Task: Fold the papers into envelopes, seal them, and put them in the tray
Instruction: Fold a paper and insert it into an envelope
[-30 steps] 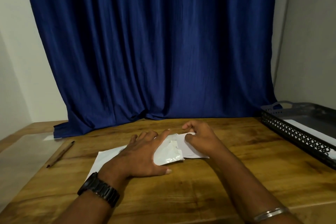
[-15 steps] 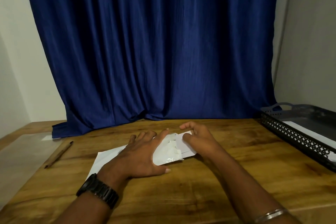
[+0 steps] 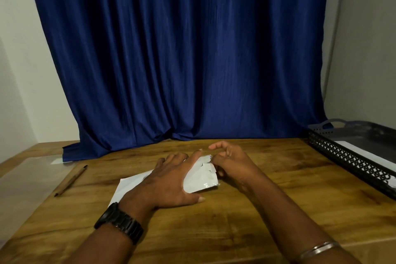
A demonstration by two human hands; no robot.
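White paper (image 3: 201, 178) mid-tabletop (image 3: 235, 221): right flap was folded inward since second ago. Left hand (image 3: 169, 180) flat, pressed it; right hand (image 3: 231, 163) curled, pinched 3 o'clock edge. Sealing still pending; tray (image 3: 351, 161) waited at 2 o'clock.

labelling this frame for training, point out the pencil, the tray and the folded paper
pencil (image 3: 70, 180): head view, middle of its shaft
tray (image 3: 351, 160): head view, its near lattice wall
folded paper (image 3: 201, 180): head view, its bare white face

blue curtain (image 3: 182, 49), pale walls (image 3: 364, 38), wooden table (image 3: 246, 221)
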